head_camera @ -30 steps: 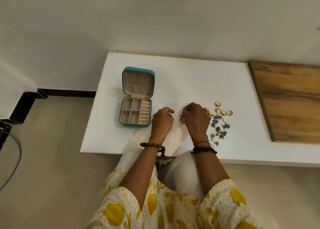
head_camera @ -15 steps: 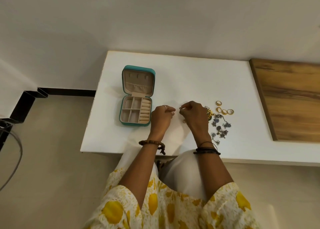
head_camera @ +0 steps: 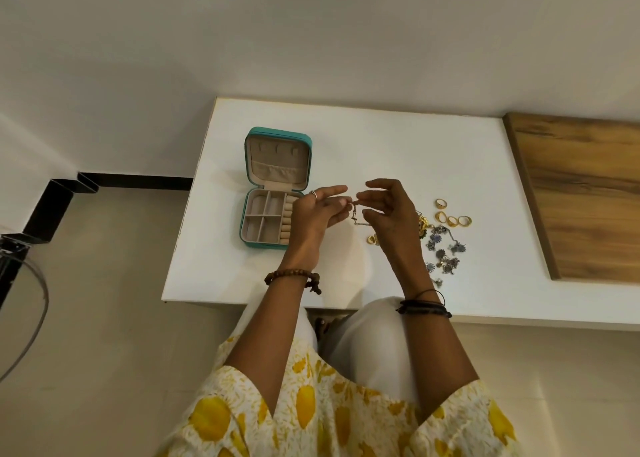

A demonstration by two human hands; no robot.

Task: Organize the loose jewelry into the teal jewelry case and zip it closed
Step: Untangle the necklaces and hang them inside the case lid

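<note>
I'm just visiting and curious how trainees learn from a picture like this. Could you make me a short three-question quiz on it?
1. True or false: the teal jewelry case lies zipped shut.
2. What do the left hand and right hand hold between them? A) a thin chain B) a gold ring C) a bracelet
3. On which side of the hands do the gold rings lie, the person's left or right?

Key: 1 false, it lies open on the white table. 2 A, the thin chain. 3 right.
</note>
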